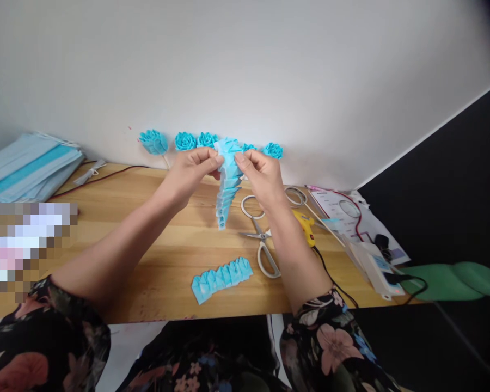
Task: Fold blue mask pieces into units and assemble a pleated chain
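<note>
A long blue pleated strip (pixel 229 182) hangs above the table, its upper end pinched from both sides. My left hand (pixel 198 166) is closed on its left edge between thumb and fingers. On the right edge, my right hand (pixel 259 169) grips it the same way. The lower end dangles in tapering folds. Below, a shorter folded blue strip (pixel 222 276) lies flat on the wood. White-handled scissors (pixel 262 236) rest with blades apart, partly behind my right forearm.
Several blue paper-like roses (pixel 185 141) line the wall, one (pixel 153 142) on a stick. Face masks (pixel 32 166) are stacked at left. To the right are a yellow glue gun (pixel 306 226), tape rolls (pixel 296 196), a white power strip (pixel 375 269) and a green bottle-like object (pixel 453 280).
</note>
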`<state>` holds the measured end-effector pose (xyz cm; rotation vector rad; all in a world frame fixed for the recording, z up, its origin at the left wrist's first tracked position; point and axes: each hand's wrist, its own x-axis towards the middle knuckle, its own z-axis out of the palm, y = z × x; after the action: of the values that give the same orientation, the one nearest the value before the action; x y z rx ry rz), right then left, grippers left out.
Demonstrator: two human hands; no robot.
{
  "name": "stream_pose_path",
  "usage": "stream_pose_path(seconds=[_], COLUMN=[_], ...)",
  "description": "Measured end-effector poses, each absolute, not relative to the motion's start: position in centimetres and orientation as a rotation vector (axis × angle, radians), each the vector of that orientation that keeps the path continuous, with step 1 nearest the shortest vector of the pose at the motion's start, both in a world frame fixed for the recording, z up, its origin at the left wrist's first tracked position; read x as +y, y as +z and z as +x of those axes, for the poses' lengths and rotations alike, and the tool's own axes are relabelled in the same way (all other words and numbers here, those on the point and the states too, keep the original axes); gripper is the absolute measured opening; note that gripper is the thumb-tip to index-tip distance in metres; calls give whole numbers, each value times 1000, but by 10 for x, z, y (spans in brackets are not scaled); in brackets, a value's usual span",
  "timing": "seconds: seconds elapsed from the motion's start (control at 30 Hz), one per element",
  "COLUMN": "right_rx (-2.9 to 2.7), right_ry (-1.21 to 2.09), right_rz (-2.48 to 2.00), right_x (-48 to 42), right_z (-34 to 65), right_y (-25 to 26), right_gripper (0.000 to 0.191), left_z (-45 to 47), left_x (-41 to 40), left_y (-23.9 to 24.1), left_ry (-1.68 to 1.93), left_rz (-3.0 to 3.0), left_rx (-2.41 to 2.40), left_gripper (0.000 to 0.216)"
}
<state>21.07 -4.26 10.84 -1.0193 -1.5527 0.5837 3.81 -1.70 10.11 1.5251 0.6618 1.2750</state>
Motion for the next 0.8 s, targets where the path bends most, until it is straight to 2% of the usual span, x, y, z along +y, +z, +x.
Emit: stream_pose_path(seconds=[0.3, 0.5, 0.8], right_rx=[-1551, -1523, -1559], right_ry=[785, 695, 644], right_rz=[-980, -1016, -1049], right_x=[-40, -42, -46], right_z=[214, 212, 208], right_y=[107, 109, 112], right_gripper=[57, 55, 64], left_z=[37, 38, 36], left_x=[-12, -13, -20], left_y=[101, 100, 105], left_ry=[1403, 1286, 1269], left_rz=[1379, 1428, 1559], left_rx=[665, 631, 733], left_gripper=[24, 45, 35])
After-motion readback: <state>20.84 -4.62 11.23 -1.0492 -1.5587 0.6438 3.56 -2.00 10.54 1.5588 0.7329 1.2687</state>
